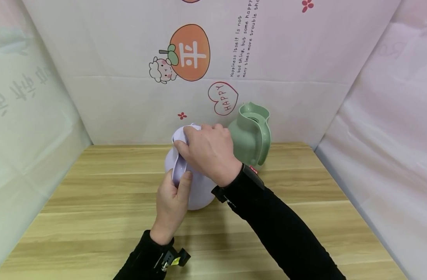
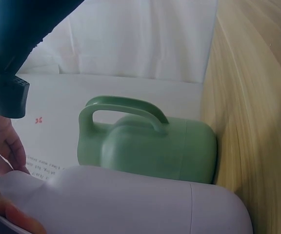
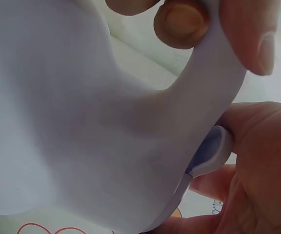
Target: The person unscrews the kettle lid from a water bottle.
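A lilac thermos jug (image 1: 199, 194) stands on the wooden table. Its handle (image 1: 180, 169) faces me, and my left hand (image 1: 171, 204) grips it with the thumb along one side. Over the jug's top lies my right hand (image 1: 213, 151), fingers curled round the lid area. A lid tab (image 3: 213, 153) shows beside that hand in the right wrist view. The palm hides most of the jug's mouth. Just behind and to the right, a green thermos jug (image 1: 246, 146) stands upright, its handle turned to the right and front.
The wooden table (image 1: 104, 210) reaches back to a printed white cloth (image 1: 129, 105) hung behind both jugs. White cloth walls also rise along the left (image 1: 27, 128) and right sides (image 1: 381, 136). The green jug is close to the back cloth.
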Action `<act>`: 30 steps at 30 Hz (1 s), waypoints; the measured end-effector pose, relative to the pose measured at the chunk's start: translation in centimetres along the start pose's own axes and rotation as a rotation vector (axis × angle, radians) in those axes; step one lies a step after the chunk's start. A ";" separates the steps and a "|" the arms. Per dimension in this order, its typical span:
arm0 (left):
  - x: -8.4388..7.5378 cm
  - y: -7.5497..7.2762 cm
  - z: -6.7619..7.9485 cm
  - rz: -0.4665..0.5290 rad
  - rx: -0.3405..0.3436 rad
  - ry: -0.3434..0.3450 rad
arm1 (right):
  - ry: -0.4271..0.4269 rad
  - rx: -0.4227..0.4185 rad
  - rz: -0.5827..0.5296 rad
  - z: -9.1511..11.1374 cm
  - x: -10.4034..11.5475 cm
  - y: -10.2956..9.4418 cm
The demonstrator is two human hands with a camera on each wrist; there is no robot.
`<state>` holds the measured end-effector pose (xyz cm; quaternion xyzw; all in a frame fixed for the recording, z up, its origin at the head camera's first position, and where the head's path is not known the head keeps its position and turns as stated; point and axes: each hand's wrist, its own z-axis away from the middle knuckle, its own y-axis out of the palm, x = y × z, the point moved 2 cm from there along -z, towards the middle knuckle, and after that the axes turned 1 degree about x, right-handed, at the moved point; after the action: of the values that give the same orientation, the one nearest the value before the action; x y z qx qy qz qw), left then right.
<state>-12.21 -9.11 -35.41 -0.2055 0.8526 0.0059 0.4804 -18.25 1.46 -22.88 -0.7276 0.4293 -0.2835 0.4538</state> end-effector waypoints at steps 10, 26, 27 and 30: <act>0.0 0.0 -0.2 -0.007 0.004 0.016 | -0.061 -0.054 0.052 0.0 -0.4 0.1; 0.1 -0.1 -0.1 0.003 0.002 -0.009 | -0.202 -0.026 0.006 -0.6 -1.8 0.4; 0.1 -0.1 -0.1 0.000 -0.003 -0.012 | -0.209 -0.021 -0.002 -0.6 -1.9 0.4; 0.1 -0.1 -0.1 -0.008 -0.015 -0.016 | -0.227 -0.006 -0.023 -0.7 -2.2 0.4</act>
<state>-12.31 -9.22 -35.41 -0.2124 0.8478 0.0121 0.4858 -20.00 3.06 -23.04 -0.7613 0.3676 -0.2033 0.4939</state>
